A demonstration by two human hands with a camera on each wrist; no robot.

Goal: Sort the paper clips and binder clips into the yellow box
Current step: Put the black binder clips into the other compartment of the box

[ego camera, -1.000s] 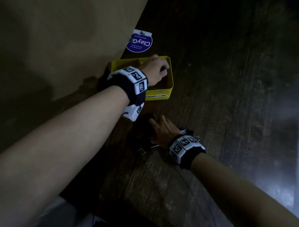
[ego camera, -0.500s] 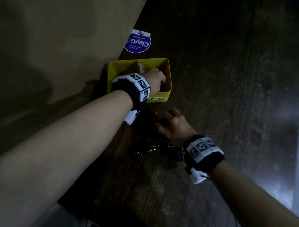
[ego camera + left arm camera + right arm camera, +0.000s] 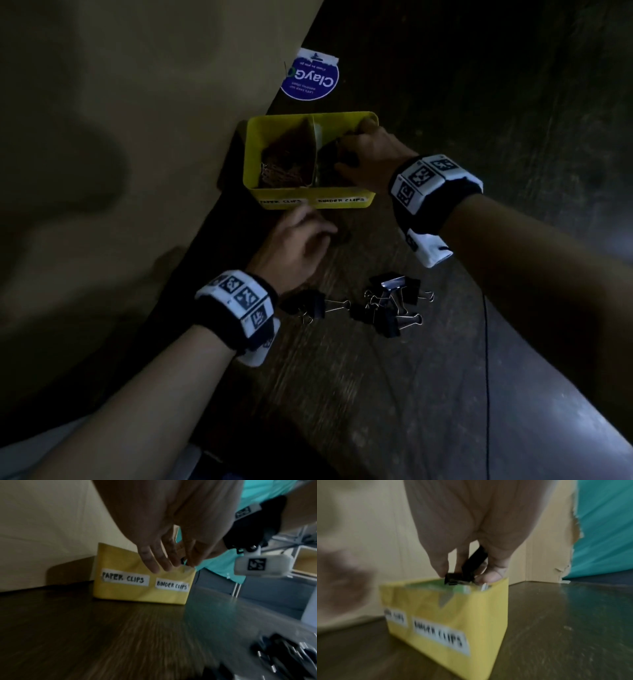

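Observation:
The yellow box [image 3: 310,202] stands on the dark wooden table against a cardboard wall, labelled "PAPER CLIPS" on the left and "BINDER CLIPS" on the right. Paper clips [image 3: 284,171] lie in its left compartment. My right hand [image 3: 356,150] hovers over the right compartment, and in the right wrist view this hand [image 3: 462,573] pinches a black binder clip [image 3: 476,559] just above the rim. My left hand [image 3: 325,229] hangs in front of the box with relaxed fingers [image 3: 154,561] and holds nothing. Several black binder clips [image 3: 387,305] lie on the table between my wrists.
A cardboard wall [image 3: 137,137] runs along the left side behind the box. A blue round "ClayGo" sticker [image 3: 310,80] lies beyond the box. A thin black cable [image 3: 486,377] trails over the table at the right.
My left hand has come out of the box and dropped down in front of it. My right hand has risen from the pile on the table to the box's right compartment with a binder clip.

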